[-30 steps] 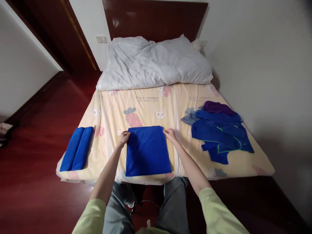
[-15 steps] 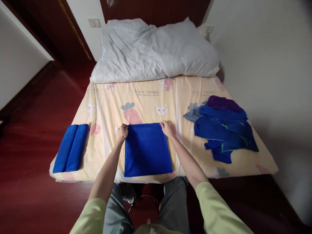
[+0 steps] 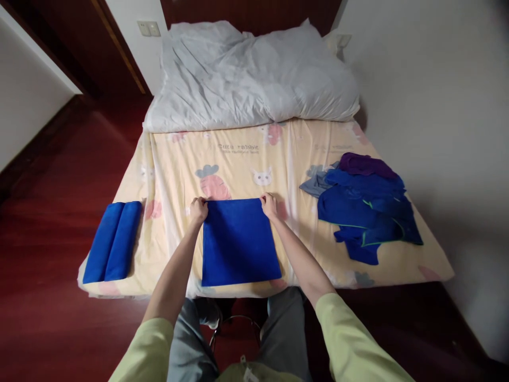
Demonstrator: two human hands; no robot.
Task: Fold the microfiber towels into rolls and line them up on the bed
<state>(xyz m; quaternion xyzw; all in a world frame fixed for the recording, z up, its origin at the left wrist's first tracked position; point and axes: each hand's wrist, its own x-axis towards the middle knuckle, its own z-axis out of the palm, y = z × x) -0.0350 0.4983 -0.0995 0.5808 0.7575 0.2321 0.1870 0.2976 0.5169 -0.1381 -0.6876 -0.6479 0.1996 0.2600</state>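
Note:
A blue cloth (image 3: 240, 244), squared and smooth like a towel, lies flat on the bed in front of me. My left hand (image 3: 199, 210) pinches its far left corner. At the far right corner, the fingers of my right hand (image 3: 269, 205) are closed on the same cloth. Off to the left rests a blue folded bundle (image 3: 113, 241), made of two rolls side by side. To the right is a loose heap of clothes (image 3: 363, 207) in blue, purple and grey, some with green edging.
The bed (image 3: 175, 164) has a pale yellow sheet with rabbit and carrot prints. A bulky white quilt (image 3: 254, 79) lies across its head end. A white wall (image 3: 437, 106) runs along the right side, and dark red floor (image 3: 43, 223) lies to the left.
The view has shifted slightly. Both hands stay closed on the far corners of the blue cloth, which lies in nearly the same place.

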